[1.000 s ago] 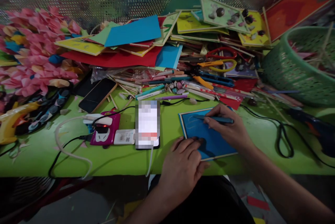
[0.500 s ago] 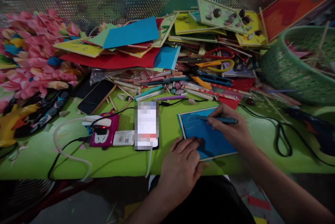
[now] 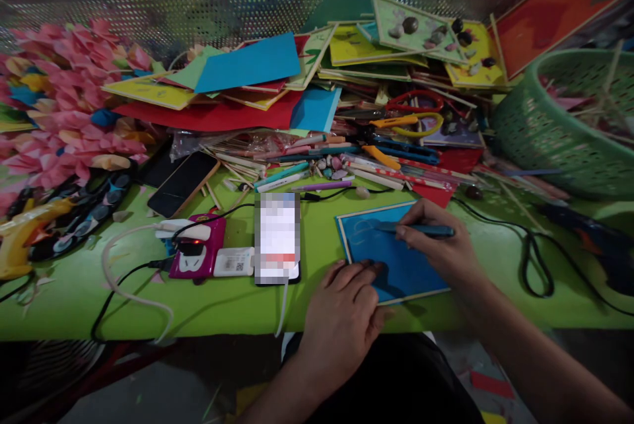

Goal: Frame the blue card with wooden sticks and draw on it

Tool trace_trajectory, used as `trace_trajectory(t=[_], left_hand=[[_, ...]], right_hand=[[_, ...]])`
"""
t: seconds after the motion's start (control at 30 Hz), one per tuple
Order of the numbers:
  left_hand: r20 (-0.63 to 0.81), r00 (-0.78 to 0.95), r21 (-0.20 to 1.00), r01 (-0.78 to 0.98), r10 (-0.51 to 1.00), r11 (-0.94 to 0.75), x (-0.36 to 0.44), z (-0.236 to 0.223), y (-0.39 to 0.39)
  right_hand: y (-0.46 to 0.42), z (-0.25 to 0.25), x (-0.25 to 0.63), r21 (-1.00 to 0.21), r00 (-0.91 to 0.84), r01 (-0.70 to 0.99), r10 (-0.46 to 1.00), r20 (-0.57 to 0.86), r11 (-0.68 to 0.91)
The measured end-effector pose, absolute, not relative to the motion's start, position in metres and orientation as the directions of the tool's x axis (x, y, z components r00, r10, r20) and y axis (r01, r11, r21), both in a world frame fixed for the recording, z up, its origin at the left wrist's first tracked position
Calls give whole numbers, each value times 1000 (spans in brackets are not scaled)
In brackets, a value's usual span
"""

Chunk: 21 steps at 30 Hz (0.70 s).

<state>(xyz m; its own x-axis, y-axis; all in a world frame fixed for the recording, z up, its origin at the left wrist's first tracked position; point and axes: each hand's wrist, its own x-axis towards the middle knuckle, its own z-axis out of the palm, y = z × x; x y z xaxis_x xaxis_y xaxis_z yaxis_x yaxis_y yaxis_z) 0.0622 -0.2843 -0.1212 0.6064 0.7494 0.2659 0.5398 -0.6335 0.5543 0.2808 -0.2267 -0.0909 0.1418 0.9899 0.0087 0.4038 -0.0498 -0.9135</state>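
Observation:
A blue card [image 3: 391, 259] with a pale border lies on the green table [image 3: 238, 305] near the front edge. My right hand [image 3: 440, 246] is closed round a teal pen [image 3: 421, 230], whose tip rests on the card's upper part beside faint drawn lines. My left hand [image 3: 347, 318] lies on the card's near left corner with its fingers pressed down flat, holding it still. A phone [image 3: 277, 237] with a lit screen lies just left of the card.
A heap of coloured cards [image 3: 297, 74], pens, sticks and scissors [image 3: 411, 113] fills the back. A green basket [image 3: 569, 120] stands at the right, pink paper flowers [image 3: 64, 107] at the left. A dark phone [image 3: 184, 179], a pink power strip [image 3: 198, 252], cables and glue guns [image 3: 24, 239] lie about.
My right hand and the pen have shifted slightly to the right across the card. My left hand has stayed on the card's corner.

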Motion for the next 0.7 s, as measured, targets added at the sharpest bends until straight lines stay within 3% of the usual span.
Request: trace_trajectory(t=[0.23, 0.7], left_hand=[[309, 585, 553, 531, 750, -642, 63, -122, -284], [298, 595, 558, 526, 746, -642, 63, -122, -284]], right_hand=[[-228, -92, 280, -963, 149, 267, 989, 4, -36], [-225, -101, 279, -919, 76, 394, 996, 34, 2]])
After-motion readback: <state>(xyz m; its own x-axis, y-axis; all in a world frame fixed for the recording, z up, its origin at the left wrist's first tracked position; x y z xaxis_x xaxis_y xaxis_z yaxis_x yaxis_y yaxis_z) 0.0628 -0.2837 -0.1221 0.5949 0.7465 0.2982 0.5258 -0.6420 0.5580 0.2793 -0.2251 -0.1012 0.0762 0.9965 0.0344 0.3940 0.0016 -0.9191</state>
